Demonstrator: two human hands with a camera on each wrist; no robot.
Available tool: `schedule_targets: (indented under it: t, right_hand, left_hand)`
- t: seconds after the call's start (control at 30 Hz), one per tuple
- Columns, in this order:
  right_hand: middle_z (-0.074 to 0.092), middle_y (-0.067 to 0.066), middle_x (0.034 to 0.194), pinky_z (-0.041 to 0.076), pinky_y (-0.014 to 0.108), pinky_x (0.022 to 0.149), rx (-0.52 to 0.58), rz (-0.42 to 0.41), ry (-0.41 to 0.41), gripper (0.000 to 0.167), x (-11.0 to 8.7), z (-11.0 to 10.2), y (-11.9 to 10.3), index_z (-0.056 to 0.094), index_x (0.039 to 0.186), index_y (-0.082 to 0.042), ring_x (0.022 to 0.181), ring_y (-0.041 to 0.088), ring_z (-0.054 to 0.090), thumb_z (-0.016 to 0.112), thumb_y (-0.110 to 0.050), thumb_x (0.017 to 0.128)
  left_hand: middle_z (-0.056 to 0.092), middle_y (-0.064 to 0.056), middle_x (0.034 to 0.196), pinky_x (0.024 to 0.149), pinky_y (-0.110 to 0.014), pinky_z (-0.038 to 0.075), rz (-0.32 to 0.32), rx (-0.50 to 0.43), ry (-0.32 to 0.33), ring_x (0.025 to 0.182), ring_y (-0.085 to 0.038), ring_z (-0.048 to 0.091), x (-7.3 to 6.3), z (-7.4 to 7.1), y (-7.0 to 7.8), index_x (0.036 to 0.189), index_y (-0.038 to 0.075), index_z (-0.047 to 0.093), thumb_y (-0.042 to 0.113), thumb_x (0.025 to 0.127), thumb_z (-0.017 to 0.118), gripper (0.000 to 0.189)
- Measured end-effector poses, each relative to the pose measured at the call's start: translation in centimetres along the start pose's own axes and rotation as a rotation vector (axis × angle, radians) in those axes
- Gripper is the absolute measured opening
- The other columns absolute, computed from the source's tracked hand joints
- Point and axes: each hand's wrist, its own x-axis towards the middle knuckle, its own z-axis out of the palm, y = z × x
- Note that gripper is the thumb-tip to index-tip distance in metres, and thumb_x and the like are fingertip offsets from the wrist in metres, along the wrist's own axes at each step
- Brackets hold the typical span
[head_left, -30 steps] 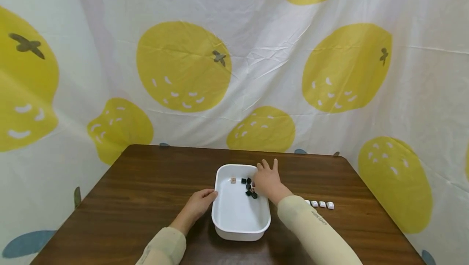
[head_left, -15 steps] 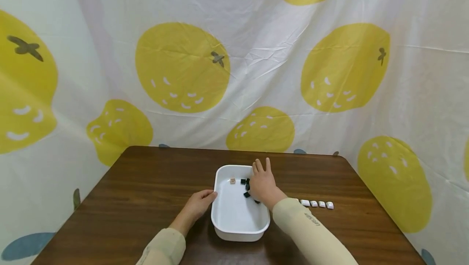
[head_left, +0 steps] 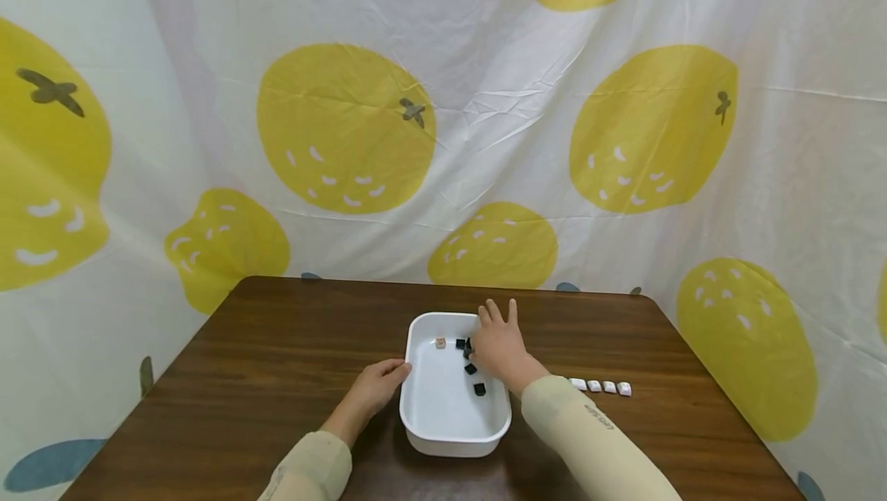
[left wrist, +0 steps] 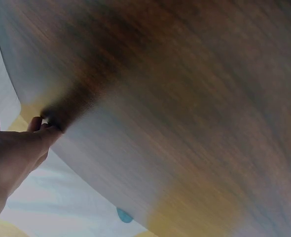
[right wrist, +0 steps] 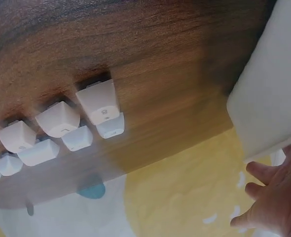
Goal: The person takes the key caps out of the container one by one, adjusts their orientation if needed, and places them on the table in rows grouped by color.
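Observation:
A white tray (head_left: 456,438) stands on the table, with several black keycaps (head_left: 480,389) along its right half and one tan keycap (head_left: 440,342) near its far left corner. My left hand (head_left: 377,384) holds the tray's left wall, thumb over the rim. My right hand (head_left: 497,347) reaches over the right rim into the tray, close to the black keycaps. Its outer fingers are raised and spread; its thumb and index fingertip are hidden behind the hand, so I cannot tell whether they pinch a keycap. The right wrist view shows this hand (right wrist: 278,192) beyond the tray wall (right wrist: 271,84).
Right of the tray, several white keycaps (head_left: 610,387) stand in a row, partly hidden by the right sleeve (head_left: 589,432). Up close, pale lettered keycaps (right wrist: 58,120) form two rows. A lemon-print cloth (head_left: 499,139) hangs behind the brown wooden table (head_left: 312,332).
My right hand has shifted slightly left within the tray. One black keycap now lies nearer the front, apart from the others. My left hand keeps its hold on the tray.

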Motion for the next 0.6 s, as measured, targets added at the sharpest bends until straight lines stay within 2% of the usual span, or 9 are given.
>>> schedule_targets:
  t: [0.07,0.1,0.13,0.27,0.33,0.37,0.43,0.6]
  right_hand:
    - [0.042,0.016,0.151,0.009,0.068,0.112,0.162,0.01,0.041,0.022,-0.2,-0.3,0.5,0.079,0.099,-0.025,0.146,0.038,0.022,0.068,-0.043,0.092]
    - [0.043,0.018,0.15,0.011,0.067,0.113,0.287,0.015,0.06,0.021,-0.3,-0.6,0.9,0.079,0.098,-0.024,0.146,0.039,0.024,0.067,-0.04,0.092]
    - [0.044,0.019,0.149,0.014,0.065,0.114,0.432,0.023,0.072,0.021,-0.4,-0.9,1.3,0.079,0.099,-0.022,0.145,0.039,0.025,0.066,-0.038,0.094]
    - [0.051,0.018,0.144,0.025,0.057,0.114,1.18,0.059,0.048,0.031,-1.1,-2.3,3.3,0.074,0.114,-0.011,0.141,0.037,0.034,0.062,-0.034,0.097]
    - [0.054,0.016,0.141,0.027,0.056,0.113,1.447,0.059,0.023,0.037,-1.4,-2.9,4.3,0.07,0.12,-0.006,0.139,0.035,0.038,0.059,-0.034,0.099]
    - [0.055,0.015,0.14,0.027,0.056,0.114,1.538,0.051,0.007,0.039,-1.6,-3.1,4.8,0.068,0.123,-0.003,0.139,0.035,0.038,0.058,-0.034,0.1]
    - [0.056,0.015,0.137,0.025,0.057,0.114,1.624,0.009,-0.007,0.041,-1.8,-3.2,5.6,0.065,0.125,0.001,0.138,0.036,0.038,0.055,-0.032,0.102]
    - [0.057,0.011,0.134,0.022,0.057,0.116,1.747,-0.04,-0.023,0.033,-2.6,-3.0,6.9,0.063,0.123,0.0,0.142,0.037,0.031,0.052,-0.024,0.104]
  left_hand:
    - [0.063,-0.023,0.124,0.1,-0.055,0.043,0.0,-0.001,0.0,0.118,-0.039,0.055,0.0,0.0,0.0,0.124,-0.007,0.063,0.024,0.102,0.055,0.039]
    - [0.063,-0.023,0.124,0.1,-0.055,0.043,-0.002,-0.003,-0.001,0.118,-0.039,0.055,0.1,0.0,0.0,0.125,-0.007,0.063,0.024,0.102,0.055,0.039]
    - [0.063,-0.023,0.125,0.101,-0.055,0.043,-0.005,-0.003,-0.002,0.119,-0.039,0.055,0.1,0.1,-0.1,0.125,-0.006,0.063,0.024,0.102,0.055,0.039]
    - [0.063,-0.022,0.125,0.102,-0.055,0.042,-0.011,-0.002,-0.007,0.119,-0.039,0.055,0.4,0.1,-0.1,0.125,-0.006,0.063,0.023,0.102,0.055,0.038]
    - [0.062,-0.023,0.125,0.102,-0.055,0.042,-0.011,-0.002,-0.007,0.119,-0.039,0.054,0.5,0.1,0.0,0.125,-0.006,0.063,0.024,0.102,0.055,0.038]
    - [0.062,-0.022,0.125,0.102,-0.055,0.042,-0.012,-0.004,-0.006,0.119,-0.039,0.054,0.4,0.0,0.1,0.125,-0.006,0.063,0.024,0.102,0.055,0.038]
    - [0.062,-0.022,0.125,0.102,-0.055,0.042,-0.015,-0.006,-0.005,0.119,-0.038,0.054,0.4,0.0,0.1,0.125,-0.005,0.063,0.024,0.102,0.055,0.038]
    - [0.063,-0.021,0.125,0.102,-0.055,0.042,-0.031,-0.007,-0.004,0.119,-0.038,0.055,0.3,0.0,-0.1,0.124,-0.004,0.064,0.025,0.102,0.056,0.038]
